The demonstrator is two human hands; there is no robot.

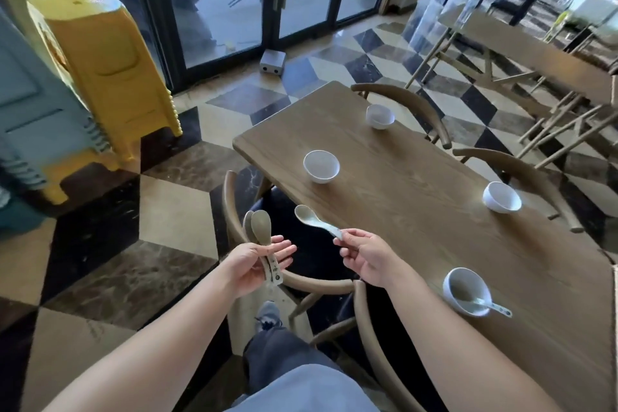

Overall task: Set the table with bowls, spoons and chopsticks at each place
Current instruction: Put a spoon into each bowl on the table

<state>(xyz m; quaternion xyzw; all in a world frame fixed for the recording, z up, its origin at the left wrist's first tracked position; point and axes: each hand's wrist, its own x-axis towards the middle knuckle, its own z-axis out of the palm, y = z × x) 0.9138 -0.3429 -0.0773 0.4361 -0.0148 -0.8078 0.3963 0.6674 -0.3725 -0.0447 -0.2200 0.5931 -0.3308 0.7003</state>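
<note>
Several white bowls stand on the wooden table (418, 211). The nearest bowl (463, 288) has a spoon (495, 306) resting in it. The left bowl (321, 165), the far bowl (379, 116) and the right bowl (501, 197) hold nothing. My right hand (366, 256) grips a ceramic spoon (312, 219) by its handle, held in the air over the table's near edge, below the left bowl. My left hand (257, 264) holds two stacked spoons (259, 232) by their handles, off the table's left side. No chopsticks show.
Wooden chairs (414, 104) line both long sides of the table, one (234, 211) right below my hands. A yellow stack of plastic stools (107, 77) stands at left by glass doors. Another table with chairs (535, 53) is at the back right. The floor is chequered.
</note>
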